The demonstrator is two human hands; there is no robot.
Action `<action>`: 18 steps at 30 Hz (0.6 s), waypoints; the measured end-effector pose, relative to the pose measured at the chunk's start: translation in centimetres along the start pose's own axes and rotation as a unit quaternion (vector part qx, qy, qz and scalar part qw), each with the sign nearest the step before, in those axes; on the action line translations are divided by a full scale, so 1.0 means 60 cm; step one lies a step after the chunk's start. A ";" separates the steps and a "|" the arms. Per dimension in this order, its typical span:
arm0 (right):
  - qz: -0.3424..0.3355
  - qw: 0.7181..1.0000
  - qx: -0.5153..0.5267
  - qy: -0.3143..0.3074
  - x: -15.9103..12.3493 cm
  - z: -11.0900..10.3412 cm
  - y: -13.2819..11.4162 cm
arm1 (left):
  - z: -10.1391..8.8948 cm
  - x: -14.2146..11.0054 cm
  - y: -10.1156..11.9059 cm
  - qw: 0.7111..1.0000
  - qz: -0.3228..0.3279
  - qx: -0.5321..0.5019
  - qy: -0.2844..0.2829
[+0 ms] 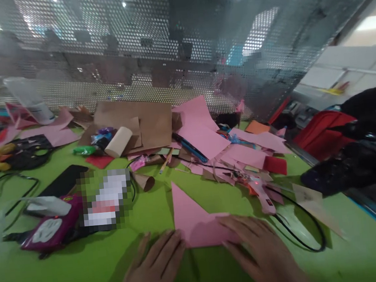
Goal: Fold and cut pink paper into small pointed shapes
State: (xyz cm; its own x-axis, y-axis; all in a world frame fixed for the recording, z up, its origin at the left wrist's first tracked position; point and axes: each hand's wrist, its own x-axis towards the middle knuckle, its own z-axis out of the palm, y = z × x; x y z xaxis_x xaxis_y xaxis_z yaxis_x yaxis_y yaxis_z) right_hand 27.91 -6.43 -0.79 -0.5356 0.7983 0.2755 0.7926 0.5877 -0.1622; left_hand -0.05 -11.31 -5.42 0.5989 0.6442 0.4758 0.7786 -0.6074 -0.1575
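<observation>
Left hand [152, 264] and right hand [266, 250] sat on the pink paper [195, 223], fingers loosely spread, probably just keeping it flat.

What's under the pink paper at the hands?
Green tabletop shows around the pink paper; left hand touches its left edge, right hand its right part. Directly beneath is covered, so can't tell.
</observation>
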 end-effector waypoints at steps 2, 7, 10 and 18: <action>0.017 0.999 0.019 -0.030 0.041 0.003 -0.002 | 0.001 0.007 0.004 0.999 -0.034 -0.037 0.013; 0.076 0.989 0.052 -0.116 0.120 0.014 -0.018 | -0.008 0.022 0.009 0.983 -0.098 -0.152 -0.029; 0.114 0.978 0.085 -0.149 0.137 0.011 -0.027 | -0.017 0.030 0.009 0.964 -0.137 -0.216 -0.071; 0.174 0.914 0.360 -0.065 0.155 -0.003 -0.035 | -0.014 0.086 -0.042 0.767 -0.379 -0.512 0.076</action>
State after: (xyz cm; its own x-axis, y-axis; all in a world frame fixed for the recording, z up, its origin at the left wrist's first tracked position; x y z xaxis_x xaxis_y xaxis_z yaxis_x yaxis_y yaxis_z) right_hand 21.34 -0.28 2.31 -0.3546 0.9348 -0.0199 0.5504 0.1914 -0.8127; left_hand 0.92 -6.87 -1.83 -0.0426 0.9783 0.2029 0.2912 -0.1821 0.9392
